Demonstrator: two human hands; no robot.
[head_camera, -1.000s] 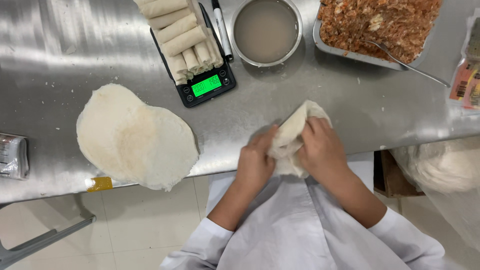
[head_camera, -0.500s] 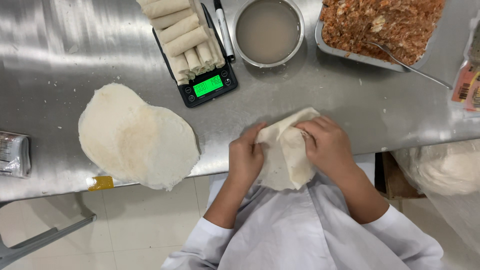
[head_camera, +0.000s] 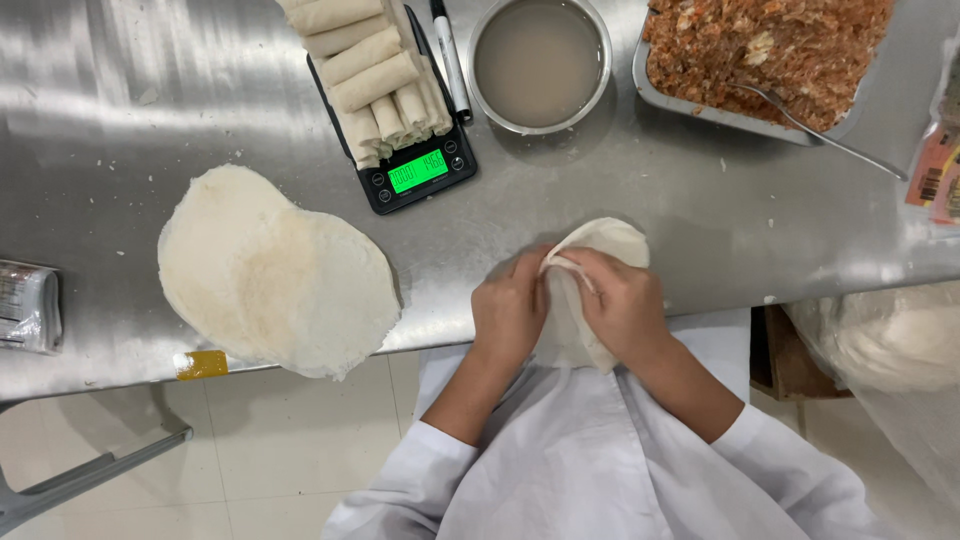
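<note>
My left hand (head_camera: 510, 315) and my right hand (head_camera: 620, 300) both grip a thin, round, pale wrapper sheet (head_camera: 600, 245) at the near edge of the steel table (head_camera: 150, 130). The sheet is folded and partly hangs over the edge between my hands. Left of them lies a stack of round wrappers (head_camera: 270, 275), overhanging the table's front edge. Finished pale rolls (head_camera: 365, 65) are piled on a black scale (head_camera: 420, 170) with a green lit display.
A round metal bowl of cloudy liquid (head_camera: 540, 60) stands behind my hands. A tray of reddish-brown minced filling (head_camera: 770, 50) with a spoon (head_camera: 820, 130) is at the back right. A marker (head_camera: 450, 55) lies beside the scale. A plastic packet (head_camera: 25, 305) sits far left, a bag (head_camera: 890, 340) at right.
The wrapper was bunched up in my hands, then spread wider; now my hands have pushed it forward onto the table edge, fingers pinching its near part.
</note>
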